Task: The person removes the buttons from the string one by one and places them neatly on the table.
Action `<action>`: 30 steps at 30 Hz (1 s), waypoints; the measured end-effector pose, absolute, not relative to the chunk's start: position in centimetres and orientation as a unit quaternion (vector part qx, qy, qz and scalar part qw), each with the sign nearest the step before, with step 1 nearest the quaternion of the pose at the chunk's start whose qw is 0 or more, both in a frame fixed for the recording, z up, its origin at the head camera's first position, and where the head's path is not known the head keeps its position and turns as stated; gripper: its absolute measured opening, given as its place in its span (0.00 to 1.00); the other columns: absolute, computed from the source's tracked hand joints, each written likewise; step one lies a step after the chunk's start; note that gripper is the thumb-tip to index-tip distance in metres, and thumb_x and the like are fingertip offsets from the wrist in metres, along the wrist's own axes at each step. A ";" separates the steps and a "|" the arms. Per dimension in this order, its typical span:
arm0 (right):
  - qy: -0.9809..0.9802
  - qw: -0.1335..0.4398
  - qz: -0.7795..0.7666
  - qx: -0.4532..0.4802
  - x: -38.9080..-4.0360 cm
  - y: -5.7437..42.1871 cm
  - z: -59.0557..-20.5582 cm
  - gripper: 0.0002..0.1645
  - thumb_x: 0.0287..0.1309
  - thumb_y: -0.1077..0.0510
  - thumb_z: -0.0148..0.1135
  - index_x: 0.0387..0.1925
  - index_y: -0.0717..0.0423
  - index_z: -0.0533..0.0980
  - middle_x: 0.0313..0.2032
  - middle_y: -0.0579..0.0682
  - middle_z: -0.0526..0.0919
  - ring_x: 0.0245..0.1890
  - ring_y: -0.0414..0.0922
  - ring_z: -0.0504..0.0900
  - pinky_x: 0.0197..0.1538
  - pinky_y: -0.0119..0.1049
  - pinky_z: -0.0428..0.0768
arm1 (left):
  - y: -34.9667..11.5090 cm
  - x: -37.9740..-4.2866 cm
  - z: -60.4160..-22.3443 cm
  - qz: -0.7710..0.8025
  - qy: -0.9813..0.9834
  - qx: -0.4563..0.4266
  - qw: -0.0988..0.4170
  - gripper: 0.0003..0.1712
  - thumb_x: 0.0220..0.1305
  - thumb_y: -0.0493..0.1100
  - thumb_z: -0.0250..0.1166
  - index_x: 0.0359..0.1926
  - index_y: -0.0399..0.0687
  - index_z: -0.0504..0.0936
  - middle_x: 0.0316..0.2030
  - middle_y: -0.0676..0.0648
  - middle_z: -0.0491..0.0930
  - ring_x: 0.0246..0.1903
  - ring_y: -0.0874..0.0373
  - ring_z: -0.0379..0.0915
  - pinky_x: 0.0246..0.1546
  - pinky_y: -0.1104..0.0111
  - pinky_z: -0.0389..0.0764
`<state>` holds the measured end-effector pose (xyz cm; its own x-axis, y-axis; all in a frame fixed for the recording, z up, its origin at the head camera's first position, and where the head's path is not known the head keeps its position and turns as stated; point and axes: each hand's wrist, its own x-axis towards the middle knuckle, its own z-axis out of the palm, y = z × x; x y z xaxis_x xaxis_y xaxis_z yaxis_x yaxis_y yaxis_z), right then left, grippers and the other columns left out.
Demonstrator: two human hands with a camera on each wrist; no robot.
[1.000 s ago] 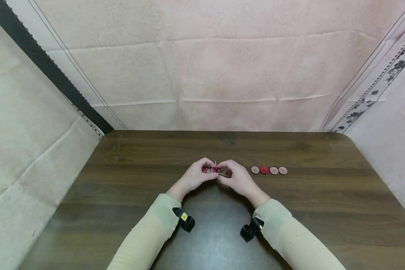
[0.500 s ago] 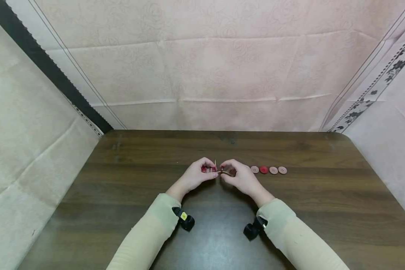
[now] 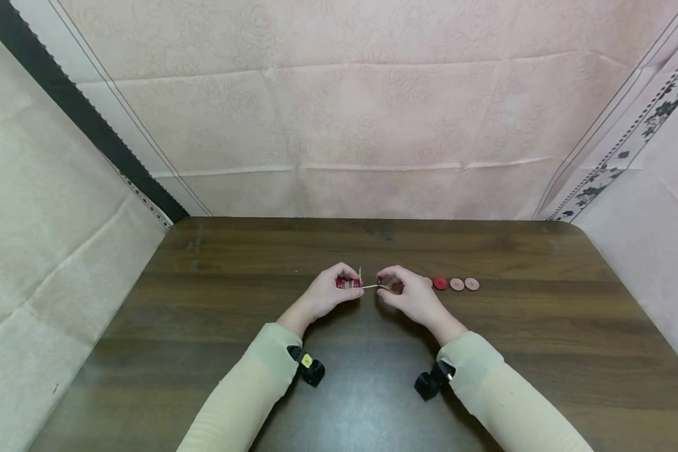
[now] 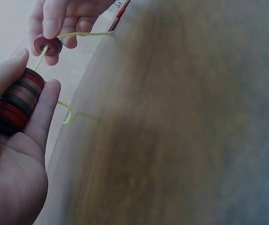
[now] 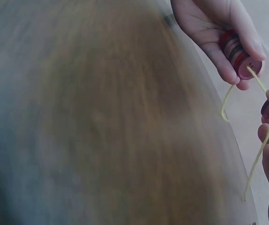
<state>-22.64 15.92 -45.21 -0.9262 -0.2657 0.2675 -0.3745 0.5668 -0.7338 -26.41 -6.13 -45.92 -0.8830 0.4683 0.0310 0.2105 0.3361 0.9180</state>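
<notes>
My left hand [image 3: 324, 295] holds a stack of several buttons [image 4: 19, 103], red, brown and dark, lying on their sides face to face. A yellow cord [image 4: 85, 33] comes out of the pinkish end button of the stack, and a short loose tail curls beside the left fingers. To the right, my right hand [image 3: 415, 300] pinches a dark red button [image 4: 48, 45] that has the cord running through it. A short length of cord spans the gap between this button and the stack. Past the right fingers the cord's far end hangs free.
On the brown wooden table [image 3: 514, 351], a red button [image 3: 441, 284] and two pink buttons [image 3: 464, 284] lie in a row to the right of my right hand. Another button at the row's left end is mostly hidden by that hand. Pale cloth [image 3: 339, 125] hangs behind the table.
My right hand has moved right, away from the left hand, stretching the cord between them. It now covers most of the row's leftmost button. The left hand has stayed nearly still.
</notes>
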 end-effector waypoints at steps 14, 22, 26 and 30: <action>-0.885 0.070 0.432 0.159 -22.5 17.8 -45.1 0.18 0.53 0.59 0.67 0.46 0.53 0.76 0.35 0.46 0.81 0.32 0.41 0.77 0.36 0.37 0.75 | -6.3 -26.2 -45.6 0.530 0.813 0.205 0.123 0.16 0.55 0.47 0.70 0.42 0.50 0.77 0.38 0.50 0.77 0.38 0.55 0.71 0.41 0.63 0.72; -0.887 0.062 0.433 0.147 -22.4 18.6 -45.2 0.18 0.55 0.57 0.66 0.48 0.53 0.76 0.38 0.46 0.82 0.33 0.41 0.77 0.36 0.38 0.74 | -6.2 -26.1 -45.5 0.531 0.813 0.207 0.119 0.15 0.54 0.45 0.70 0.41 0.49 0.77 0.38 0.50 0.77 0.38 0.56 0.71 0.41 0.64 0.72; -0.884 0.061 0.439 0.147 -22.4 18.9 -45.2 0.17 0.55 0.59 0.66 0.48 0.53 0.76 0.38 0.47 0.82 0.33 0.42 0.77 0.35 0.37 0.74 | -6.2 -26.1 -45.6 0.535 0.811 0.204 0.120 0.15 0.54 0.44 0.71 0.41 0.49 0.77 0.38 0.50 0.77 0.37 0.56 0.71 0.40 0.65 0.73; -0.882 0.066 0.442 0.149 -22.3 19.2 -45.1 0.17 0.54 0.60 0.66 0.47 0.54 0.76 0.36 0.47 0.82 0.32 0.42 0.77 0.35 0.36 0.74 | -6.2 -26.2 -45.7 0.534 0.812 0.202 0.120 0.15 0.54 0.44 0.70 0.41 0.49 0.77 0.38 0.50 0.77 0.38 0.56 0.71 0.40 0.65 0.73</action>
